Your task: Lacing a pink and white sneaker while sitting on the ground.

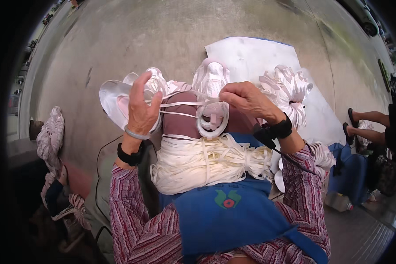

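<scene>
2 hands: right hand (251, 99), upper centre — fingertips pinched on white lace (180, 104); left hand (143, 108), left of centre — thumb and forefinger apart, grip unclear | 1 pale shoe (214, 83), upper centre | 1 cream cord bundle (193, 163), mid-frame | concrete ground (154, 37); 1 white sheet (251, 55), upper right

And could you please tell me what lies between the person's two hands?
In the head view, white laces cross the gap between the left hand and right hand, with a pale shoe and mauve cloth beneath.
</scene>
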